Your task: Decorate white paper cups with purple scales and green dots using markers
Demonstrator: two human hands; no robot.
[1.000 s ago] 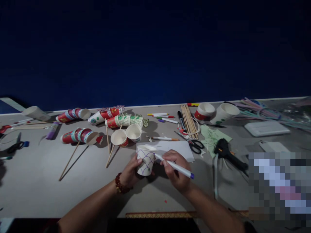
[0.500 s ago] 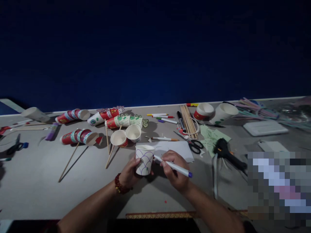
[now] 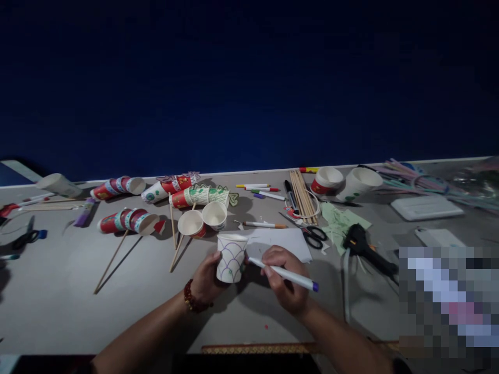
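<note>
My left hand (image 3: pixel 208 278), with a beaded bracelet at its wrist, grips a white paper cup (image 3: pixel 231 258) from the left side. Purple curved lines like scales cover the cup's outside, and a small green mark sits low on it. In my right hand (image 3: pixel 287 278) is a white marker (image 3: pixel 294 277) with a purple end, its tip pointing left toward the cup's right side. Whether the tip touches the cup I cannot tell. Behind the cup lies a sheet of white paper (image 3: pixel 278 243), partly hidden by my right hand.
Two paper cups (image 3: pixel 214 215) stand just behind. Red and white cup figures on sticks (image 3: pixel 128 221) lie to the left. Several markers (image 3: pixel 261 189), wooden sticks (image 3: pixel 303 195), scissors (image 3: pixel 315 236), crumpled green paper (image 3: pixel 339 221) and a black glue gun (image 3: pixel 366 249) lie right of centre.
My right hand and the marker have shifted slightly right and down, the tip a little lower. The cup has turned a bit in my left hand.
</note>
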